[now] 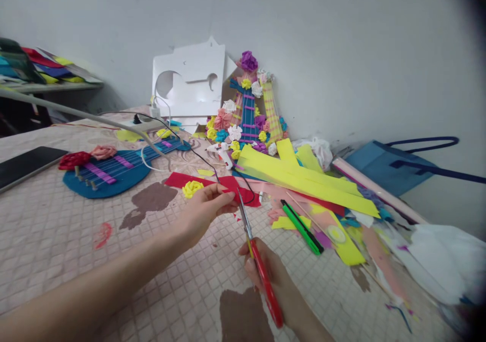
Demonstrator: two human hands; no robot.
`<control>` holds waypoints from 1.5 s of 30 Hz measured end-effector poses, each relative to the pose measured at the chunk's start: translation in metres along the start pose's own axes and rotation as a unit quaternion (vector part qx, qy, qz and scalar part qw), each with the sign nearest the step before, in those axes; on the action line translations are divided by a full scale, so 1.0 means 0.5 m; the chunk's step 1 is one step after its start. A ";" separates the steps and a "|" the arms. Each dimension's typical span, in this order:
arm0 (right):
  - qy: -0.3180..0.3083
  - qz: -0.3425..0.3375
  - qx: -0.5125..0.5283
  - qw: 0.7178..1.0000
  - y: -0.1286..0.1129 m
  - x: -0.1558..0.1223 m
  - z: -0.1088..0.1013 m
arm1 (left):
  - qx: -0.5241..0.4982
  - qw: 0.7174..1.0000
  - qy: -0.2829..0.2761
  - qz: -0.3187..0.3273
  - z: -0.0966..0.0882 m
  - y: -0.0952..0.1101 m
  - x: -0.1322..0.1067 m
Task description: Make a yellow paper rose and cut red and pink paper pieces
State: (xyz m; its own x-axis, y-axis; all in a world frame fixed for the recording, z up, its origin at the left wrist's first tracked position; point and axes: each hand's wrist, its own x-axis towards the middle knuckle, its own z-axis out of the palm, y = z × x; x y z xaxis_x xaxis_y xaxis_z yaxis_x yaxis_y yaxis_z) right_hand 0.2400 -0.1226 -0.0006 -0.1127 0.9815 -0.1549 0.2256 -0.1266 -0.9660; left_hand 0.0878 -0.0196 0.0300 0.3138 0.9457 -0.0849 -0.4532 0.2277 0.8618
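We face a plain, pale-grey wall (341, 53) rising behind the far edge of a broad table (170, 294), its pale beige surface square-patterned with brown patches. Past its far left corner we see a thin, grey-green shelf (86, 86), dark underneath. Soft, cool light covers the wall.

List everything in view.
red paper: count unclear, red, centre
scissors: one, red-handled, centre
flower: one, yellow, centre
guitar: one, blue, left
guitar flowers: two, red, pink, left
glue gun: one, white, centre
cutter: one, green, right
strips: several, yellow, right
boards: several, white, back
upright guitars: several, multicoloured, back
device: one, black, left
bag: one, blue, right
sheets: several, multicoloured, left
cables: several, black, white, left
plastic: some, white, right
table: one, pale, below
left hand: one, holding red paper
right hand: one, holding scissors
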 end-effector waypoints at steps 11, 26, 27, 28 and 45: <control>0.007 0.011 0.013 1.000 -0.008 -0.003 0.003 | -0.011 1.000 -0.002 0.016 0.003 -0.005 0.001; -0.009 -0.013 -0.019 1.000 0.001 -0.001 -0.001 | -0.018 1.000 -0.006 0.021 0.004 -0.004 -0.001; -0.011 -0.016 -0.022 1.000 0.003 0.000 -0.001 | -0.018 1.000 -0.008 0.021 0.004 -0.004 -0.001; -0.013 -0.017 -0.023 0.999 0.004 0.001 -0.001 | -0.019 1.000 -0.010 0.021 0.004 -0.004 -0.001; 0.020 0.016 0.003 1.000 -0.004 0.003 0.007 | -0.026 0.999 -0.008 0.017 0.004 -0.005 0.003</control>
State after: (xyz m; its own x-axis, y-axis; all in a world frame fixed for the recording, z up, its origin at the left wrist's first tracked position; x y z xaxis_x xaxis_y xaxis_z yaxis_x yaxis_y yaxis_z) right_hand 0.2361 -0.1212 0.0003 -0.0663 0.9818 -0.1779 0.2220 -0.1593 -0.9619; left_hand 0.0910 -0.0191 0.0285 0.3112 0.9492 -0.0476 -0.5058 0.2077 0.8373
